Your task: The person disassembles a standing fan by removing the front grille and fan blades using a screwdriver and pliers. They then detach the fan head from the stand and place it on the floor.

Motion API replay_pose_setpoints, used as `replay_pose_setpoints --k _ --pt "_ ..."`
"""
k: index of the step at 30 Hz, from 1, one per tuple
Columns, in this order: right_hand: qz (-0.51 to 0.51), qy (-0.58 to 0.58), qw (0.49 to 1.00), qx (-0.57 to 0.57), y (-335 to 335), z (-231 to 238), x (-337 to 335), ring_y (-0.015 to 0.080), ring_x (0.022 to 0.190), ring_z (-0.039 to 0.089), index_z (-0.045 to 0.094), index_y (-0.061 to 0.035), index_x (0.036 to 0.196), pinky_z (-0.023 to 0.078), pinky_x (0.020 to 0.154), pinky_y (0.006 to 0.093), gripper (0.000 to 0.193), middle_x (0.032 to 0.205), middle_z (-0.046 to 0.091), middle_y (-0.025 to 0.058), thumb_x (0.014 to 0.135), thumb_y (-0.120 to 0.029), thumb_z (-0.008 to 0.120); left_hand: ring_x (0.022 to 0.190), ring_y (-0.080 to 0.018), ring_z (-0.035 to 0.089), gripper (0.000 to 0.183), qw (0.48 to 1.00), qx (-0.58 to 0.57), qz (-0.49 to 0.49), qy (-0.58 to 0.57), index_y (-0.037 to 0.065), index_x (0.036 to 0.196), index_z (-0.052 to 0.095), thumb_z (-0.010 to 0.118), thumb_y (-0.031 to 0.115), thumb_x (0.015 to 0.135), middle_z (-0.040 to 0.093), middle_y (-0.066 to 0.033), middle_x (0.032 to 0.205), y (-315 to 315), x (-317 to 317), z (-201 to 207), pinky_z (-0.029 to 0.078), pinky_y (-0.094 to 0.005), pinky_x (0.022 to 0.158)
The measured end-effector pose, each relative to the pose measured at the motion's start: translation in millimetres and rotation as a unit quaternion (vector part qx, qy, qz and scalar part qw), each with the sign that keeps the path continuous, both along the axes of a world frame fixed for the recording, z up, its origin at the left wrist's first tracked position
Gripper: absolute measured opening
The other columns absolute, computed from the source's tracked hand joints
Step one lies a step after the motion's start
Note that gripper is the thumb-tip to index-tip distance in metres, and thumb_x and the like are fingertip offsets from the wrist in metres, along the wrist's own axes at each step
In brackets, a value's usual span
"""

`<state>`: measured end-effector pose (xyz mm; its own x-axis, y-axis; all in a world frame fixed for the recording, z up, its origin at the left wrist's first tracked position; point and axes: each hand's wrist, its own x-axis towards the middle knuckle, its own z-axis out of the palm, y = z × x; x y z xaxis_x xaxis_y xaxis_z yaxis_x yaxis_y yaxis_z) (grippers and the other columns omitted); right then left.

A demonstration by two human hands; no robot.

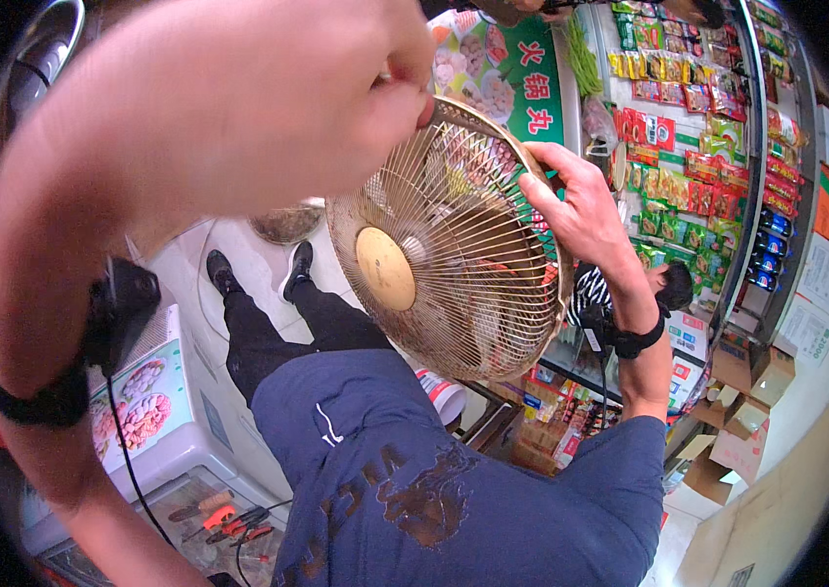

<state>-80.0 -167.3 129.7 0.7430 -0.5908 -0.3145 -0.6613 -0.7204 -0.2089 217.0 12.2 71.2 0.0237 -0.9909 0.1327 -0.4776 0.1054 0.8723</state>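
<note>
A round wire fan guard point(463, 274), brownish with dust or rust, is held tilted in front of my body. At its middle sits a gold disc point(385, 269). My right hand point(576, 210) grips its upper right rim, thumb on the near side and fingers behind. Close to the camera, my left hand point(375, 98) reaches across from the left with thumb and fingers pinched together at the top of the rim. What lies between those fingertips is hidden.
A white freezer point(209, 460) stands at left, with hand tools point(233, 523) on top. Shelves of packets point(698, 186) line the right, with cardboard boxes point(742, 391) below. A person in a striped top point(593, 292) is beyond my right arm. A white tub point(446, 396) sits below the guard.
</note>
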Motion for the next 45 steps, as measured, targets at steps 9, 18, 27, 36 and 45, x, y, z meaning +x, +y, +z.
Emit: replay_pose_setpoints --k 9,18,27,36,45 --pt "0.015 -0.014 0.999 0.032 2.2 -2.8 2.5 0.0284 0.098 0.071 0.069 0.0033 0.125 0.056 0.091 0.0381 0.044 0.109 0.072 0.0181 0.093 -0.026 0.076 0.074 -0.0282 0.070 0.019 0.981 -0.013 -0.097 -0.169 -0.003 0.105 0.075 0.063 0.009 0.096 0.073 -0.0189 0.085 -35.0 8.9 27.9 0.056 -0.0391 0.071" --pt "0.076 0.000 0.995 0.059 20.5 -1.0 12.1 0.0232 0.106 0.068 0.067 0.0011 0.130 0.054 0.096 0.0352 0.044 0.115 0.070 0.0127 0.090 -0.014 0.079 0.077 -0.0356 0.070 0.017 0.954 -0.009 -0.174 -0.246 -0.001 0.101 0.075 0.062 0.009 0.095 0.072 -0.0214 0.084 -54.7 14.1 48.3 0.057 -0.0431 0.074" --pt "0.009 -0.028 0.999 0.028 9.3 -3.6 -11.5 0.0237 0.104 0.068 0.066 0.0027 0.131 0.054 0.093 0.0357 0.046 0.117 0.071 0.0138 0.093 -0.021 0.077 0.087 -0.0302 0.074 0.023 0.997 -0.005 -0.073 -0.029 0.000 0.118 0.071 0.061 0.006 0.098 0.074 -0.0184 0.094 26.3 3.5 -20.7 0.058 -0.0410 0.079" --pt "0.018 -0.038 0.999 0.033 9.2 -3.5 -8.0 0.0211 0.101 0.066 0.066 0.0016 0.131 0.053 0.088 0.0341 0.044 0.114 0.068 0.0116 0.096 -0.024 0.075 0.088 -0.0336 0.074 0.031 0.985 -0.042 0.097 0.139 -0.001 0.127 0.069 0.070 0.004 0.097 0.074 -0.0169 0.101 80.4 -81.5 -87.4 0.059 -0.0407 0.078" --pt "0.055 -0.059 0.997 0.002 15.0 -5.2 -14.6 0.0355 0.107 0.069 0.068 0.0036 0.121 0.055 0.096 0.0421 0.044 0.113 0.071 0.0195 0.092 -0.028 0.078 0.083 -0.0385 0.075 0.021 0.995 -0.029 0.022 0.097 -0.002 0.112 0.073 0.069 0.012 0.097 0.076 -0.0217 0.094 52.9 -26.8 -39.8 0.059 -0.0434 0.075"
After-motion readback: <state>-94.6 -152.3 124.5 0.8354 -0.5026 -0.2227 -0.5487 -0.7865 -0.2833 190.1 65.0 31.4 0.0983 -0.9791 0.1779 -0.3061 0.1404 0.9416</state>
